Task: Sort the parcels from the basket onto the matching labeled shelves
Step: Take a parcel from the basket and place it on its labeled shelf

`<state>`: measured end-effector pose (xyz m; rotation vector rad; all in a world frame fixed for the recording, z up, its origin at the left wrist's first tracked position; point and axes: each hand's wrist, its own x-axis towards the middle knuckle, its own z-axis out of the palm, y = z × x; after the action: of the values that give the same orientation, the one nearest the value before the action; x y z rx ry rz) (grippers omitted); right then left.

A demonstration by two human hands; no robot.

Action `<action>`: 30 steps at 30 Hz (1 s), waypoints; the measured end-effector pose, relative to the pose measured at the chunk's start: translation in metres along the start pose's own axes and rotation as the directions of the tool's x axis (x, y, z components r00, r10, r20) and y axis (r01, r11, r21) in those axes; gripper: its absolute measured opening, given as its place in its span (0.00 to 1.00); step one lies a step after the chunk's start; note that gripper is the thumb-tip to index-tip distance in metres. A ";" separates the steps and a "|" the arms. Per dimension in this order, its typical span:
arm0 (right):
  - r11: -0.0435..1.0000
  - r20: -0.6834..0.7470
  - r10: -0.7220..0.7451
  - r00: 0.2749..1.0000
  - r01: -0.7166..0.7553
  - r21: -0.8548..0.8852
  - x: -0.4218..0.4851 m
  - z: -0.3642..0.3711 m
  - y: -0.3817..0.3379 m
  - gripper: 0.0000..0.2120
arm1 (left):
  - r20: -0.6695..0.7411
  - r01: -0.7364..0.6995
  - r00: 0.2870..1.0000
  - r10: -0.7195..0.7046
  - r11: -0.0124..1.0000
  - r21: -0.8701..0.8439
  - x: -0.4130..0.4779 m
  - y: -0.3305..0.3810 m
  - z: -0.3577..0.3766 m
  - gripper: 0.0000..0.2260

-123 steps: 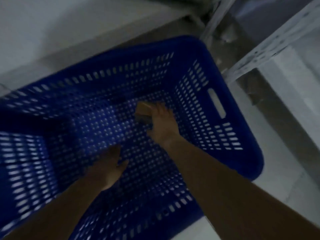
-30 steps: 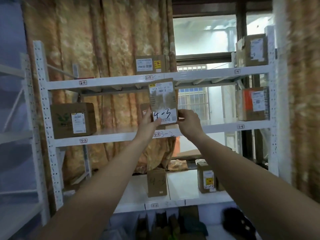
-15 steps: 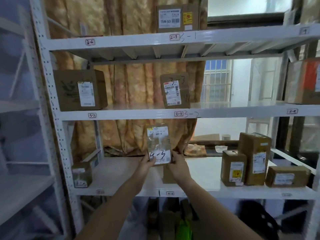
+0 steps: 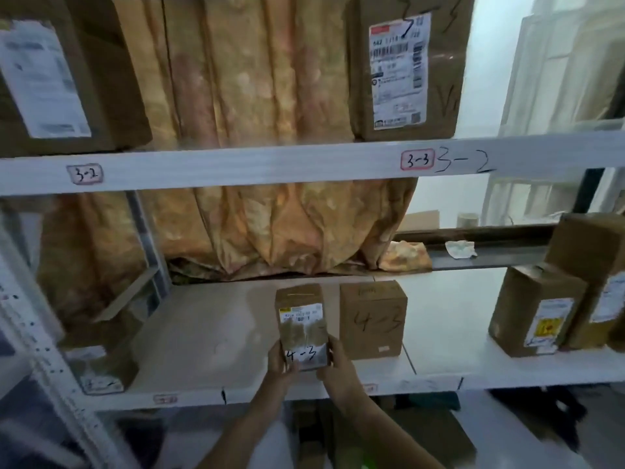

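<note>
Cardboard parcel (image 4: 301,324) marked 4-3 was upright at the lower shelf's (image 4: 203,333) front edge, left hand (image 4: 279,362) and right hand (image 4: 338,363) gripping its base, just beside another 4-3 box (image 4: 372,319). Best pushed straight back, level, before letting go.

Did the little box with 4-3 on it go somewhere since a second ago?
Yes. The parcel went down: from above the 3-3 label to the lower shelf, left of the brown box.
</note>
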<state>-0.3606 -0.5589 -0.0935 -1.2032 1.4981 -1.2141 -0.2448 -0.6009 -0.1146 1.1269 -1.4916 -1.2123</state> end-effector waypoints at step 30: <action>0.935 -0.409 0.352 0.842 -0.292 0.202 0.073 0.015 0.073 0.16 | 0.090 0.191 0.978 -0.189 0.981 -0.017 0.065 -0.103 0.054 0.32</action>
<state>-0.3721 -0.6279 -0.1702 -0.5673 1.8264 -1.3799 -0.2983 -0.6662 -0.2175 1.2348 -1.4551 -1.4238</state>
